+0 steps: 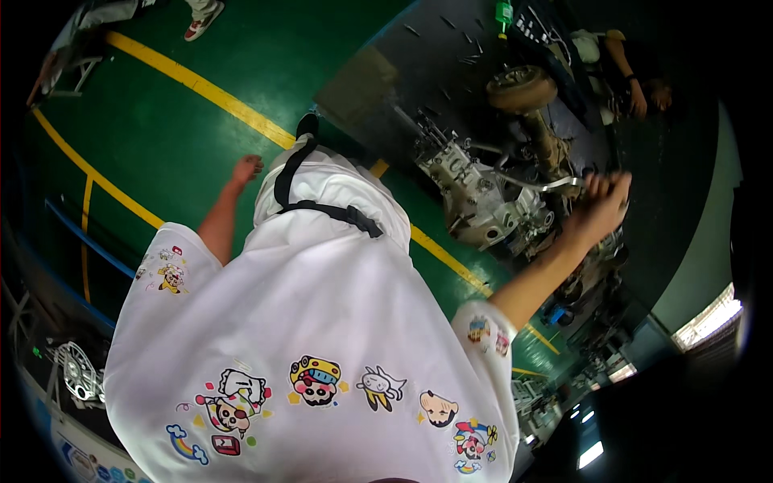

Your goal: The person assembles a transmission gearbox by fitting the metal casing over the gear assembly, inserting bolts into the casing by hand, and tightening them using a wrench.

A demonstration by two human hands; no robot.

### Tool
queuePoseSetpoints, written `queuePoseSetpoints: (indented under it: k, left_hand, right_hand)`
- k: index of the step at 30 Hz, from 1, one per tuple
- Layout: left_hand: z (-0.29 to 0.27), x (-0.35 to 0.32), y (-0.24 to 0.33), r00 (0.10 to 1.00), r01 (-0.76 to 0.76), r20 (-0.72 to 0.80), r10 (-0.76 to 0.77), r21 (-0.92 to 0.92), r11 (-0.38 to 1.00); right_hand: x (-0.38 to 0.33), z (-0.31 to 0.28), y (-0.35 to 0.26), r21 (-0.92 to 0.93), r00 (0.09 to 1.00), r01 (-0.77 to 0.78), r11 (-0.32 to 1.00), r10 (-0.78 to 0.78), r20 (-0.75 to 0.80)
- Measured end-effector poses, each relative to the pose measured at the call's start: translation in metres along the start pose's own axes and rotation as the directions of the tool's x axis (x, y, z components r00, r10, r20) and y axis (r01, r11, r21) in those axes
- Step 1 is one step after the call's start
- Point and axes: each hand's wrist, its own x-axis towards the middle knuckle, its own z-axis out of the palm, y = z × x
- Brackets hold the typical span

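Note:
My right hand (608, 201) is stretched out over the dark workbench, slightly blurred, with its fingers curled round the end of a curved silver metal bar (551, 187). Below the bar sits a grey metal engine casing (475, 193) with openings and rods on it. Away from the bench, my left hand (248, 168) hangs at my side above the green floor. Its fingers are loosely curled and nothing shows in them.
A brown-rimmed wheel (522, 88), a green bottle (504, 14) and several small metal parts lie on the bench (354, 88). Another person's arm (622, 60) is at its far side. Yellow lines (201, 86) cross the floor. A blue rail (88, 241) runs at left.

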Motion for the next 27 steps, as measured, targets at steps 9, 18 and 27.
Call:
queuePoseSetpoints:
  k: [9, 18, 27]
  left_hand:
    - [0.012, -0.003, 0.024, 0.999, 0.005, 0.044, -0.006, 0.031, 1.0]
    - [0.036, -0.011, 0.064, 0.991, -0.014, 0.135, -0.013, 0.193, 0.981]
    - [0.044, -0.027, 0.063, 0.996, -0.025, 0.083, 0.01, 0.173, 0.985]
  right_hand:
    - [-0.083, 0.062, -0.01, -0.022, 0.854, 0.166, 0.986, -0.132, 0.504]
    - [0.008, 0.036, -0.011, 0.029, 0.948, 0.053, 0.998, -0.06, 0.314]
    - [-0.054, 0.037, -0.02, -0.102, 0.771, 0.284, 0.953, -0.164, 0.615]
